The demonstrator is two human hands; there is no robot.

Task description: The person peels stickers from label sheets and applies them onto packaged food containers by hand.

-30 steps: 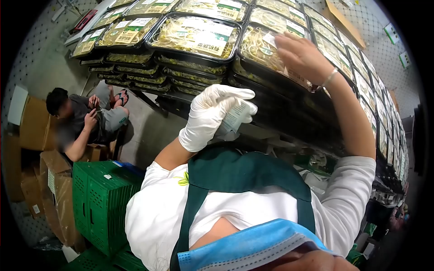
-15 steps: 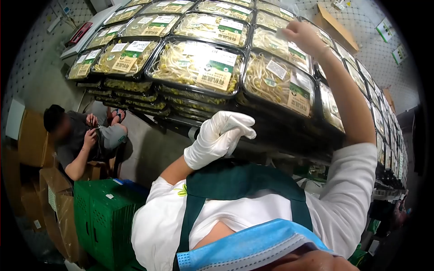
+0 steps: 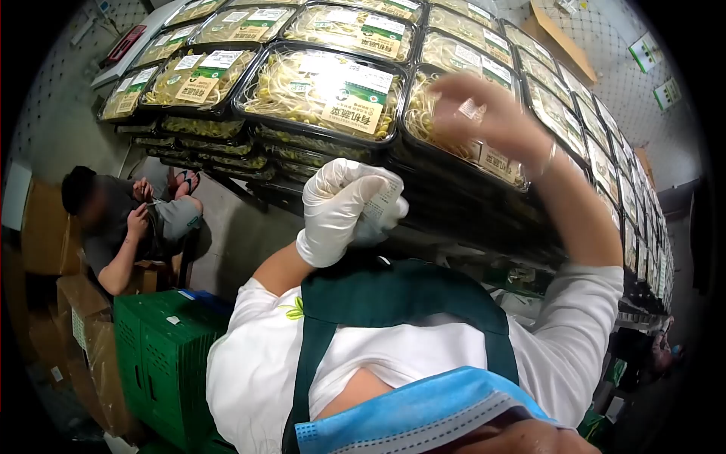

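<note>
My left hand [image 3: 336, 208], in a white glove, is closed in front of my apron on a small printed paper slip [image 3: 383, 198] that sticks out by the fingers. Bare and smeared by motion, my right hand [image 3: 484, 113] is over the near right pack of bean sprouts [image 3: 423, 113]; whether it touches the film cannot be told. Left of it lies another bean sprout pack [image 3: 321, 94], a black tray under clear film with a green and tan label.
Rows of stacked sprout packs [image 3: 249, 26] stretch away and to the right. At lower left stand a green crate [image 3: 162, 348] and cardboard boxes [image 3: 49, 234]. A seated person [image 3: 125, 227] is at the left. An open carton [image 3: 560, 45] lies beyond the packs.
My right hand has come back from the farther packs to the near right one. My left hand has turned and shifted slightly left, showing the printed slip. The view has shifted slightly.
</note>
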